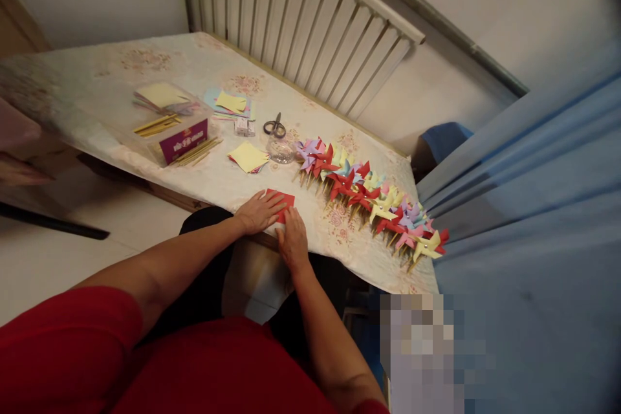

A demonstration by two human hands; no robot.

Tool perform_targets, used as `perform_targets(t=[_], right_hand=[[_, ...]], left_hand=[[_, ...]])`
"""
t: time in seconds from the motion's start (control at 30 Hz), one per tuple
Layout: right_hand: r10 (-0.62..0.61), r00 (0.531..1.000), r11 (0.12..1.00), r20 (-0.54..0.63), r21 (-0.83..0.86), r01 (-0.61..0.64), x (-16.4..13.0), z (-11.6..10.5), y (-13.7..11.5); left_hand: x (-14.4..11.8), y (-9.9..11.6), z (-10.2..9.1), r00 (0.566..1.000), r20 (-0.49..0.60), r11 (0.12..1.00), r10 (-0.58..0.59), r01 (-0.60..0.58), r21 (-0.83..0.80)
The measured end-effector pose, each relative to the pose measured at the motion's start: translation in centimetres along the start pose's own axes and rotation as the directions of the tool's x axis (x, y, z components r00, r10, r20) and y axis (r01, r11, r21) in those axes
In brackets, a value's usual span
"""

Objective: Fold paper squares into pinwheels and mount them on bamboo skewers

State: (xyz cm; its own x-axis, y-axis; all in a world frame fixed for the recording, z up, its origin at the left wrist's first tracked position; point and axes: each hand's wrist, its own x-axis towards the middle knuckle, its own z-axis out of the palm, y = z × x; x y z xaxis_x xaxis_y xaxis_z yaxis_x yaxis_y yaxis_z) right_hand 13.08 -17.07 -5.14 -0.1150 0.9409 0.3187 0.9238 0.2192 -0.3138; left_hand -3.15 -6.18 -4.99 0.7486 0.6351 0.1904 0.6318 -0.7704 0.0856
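Note:
A small red sheet of paper (286,199) lies at the near edge of the table. Flat across its left part rests my left hand (261,211), fingers stretched out and pressing down. My right hand (293,237) is at the sheet's lower right corner, its fingers bent and close together over the paper edge, with the thumb pointing left. Just beyond the hands sits a stack of coloured paper squares (248,156), yellow on top. To the right stand several finished paper pinwheels (361,196) on sticks, in red, yellow, purple, pink and blue.
Black-handled scissors (275,127), a clear round dish of small pieces (281,151) and small boxes (244,127) lie farther back. At left is a clear bin (183,140) with sticks and paper. A radiator (301,19) borders the table; a blue curtain (533,207) hangs right. Another person's hand (22,170) shows far left.

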Motion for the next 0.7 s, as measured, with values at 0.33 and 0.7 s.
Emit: perform_targets(t=[0.33, 0.7], right_hand=[[0.013, 0.978, 0.99, 0.208, -0.141, 0.017, -0.5, -0.2, 0.1], [0.023, 0.973, 0.989, 0.229, -0.149, 0.012, -2.2, -1.0, 0.0]], left_hand=[[0.0, 0.0, 0.2, 1.0, -0.027, 1.0, 0.008, -0.008, 0.007], [0.0, 0.1, -0.1, 1.0, 0.006, 1.0, 0.01, -0.01, 0.017]])
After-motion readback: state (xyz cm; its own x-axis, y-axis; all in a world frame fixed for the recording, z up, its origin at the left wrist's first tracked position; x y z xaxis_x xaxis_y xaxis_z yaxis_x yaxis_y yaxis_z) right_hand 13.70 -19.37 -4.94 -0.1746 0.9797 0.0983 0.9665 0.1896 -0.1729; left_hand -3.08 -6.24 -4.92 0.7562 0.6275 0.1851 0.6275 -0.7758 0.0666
